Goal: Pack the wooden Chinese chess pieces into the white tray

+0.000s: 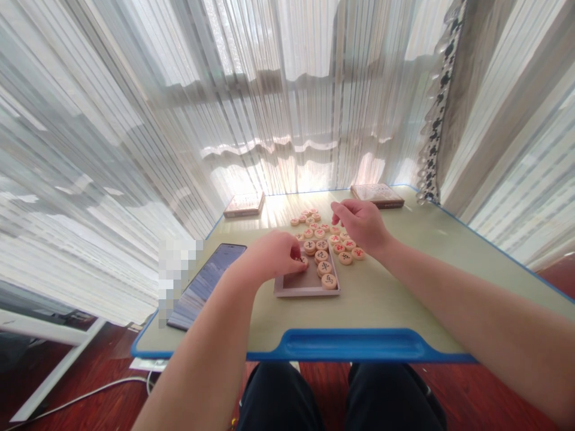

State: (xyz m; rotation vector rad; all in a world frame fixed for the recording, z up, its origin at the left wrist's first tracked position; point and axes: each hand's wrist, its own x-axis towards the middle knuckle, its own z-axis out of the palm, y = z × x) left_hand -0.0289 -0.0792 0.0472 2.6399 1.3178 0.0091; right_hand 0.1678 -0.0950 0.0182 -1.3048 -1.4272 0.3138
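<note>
"How do our hands stand over the table (395,305)?"

"Our left hand (277,254) is nearly closed, thumb and fingertips pinching a round piece (302,261) at the left side of the shallow tray (307,292). Our right hand (362,222) is curled, thumb against forefinger, by the loose pieces (349,245); we can't tell whether it holds one."

"And which way does the tray lie?"

"Flat on the table in front of us, its near edge running left to right. Foreshortening keeps us from judging its long axis. Our fingers partly cover the pinched piece, so we can't say which way its mark points."

"Any writing we can read?"

"Along the tray's right side, black 炮, 車 and, nearest us, 馬. The red characters outside are too small for us."
</note>
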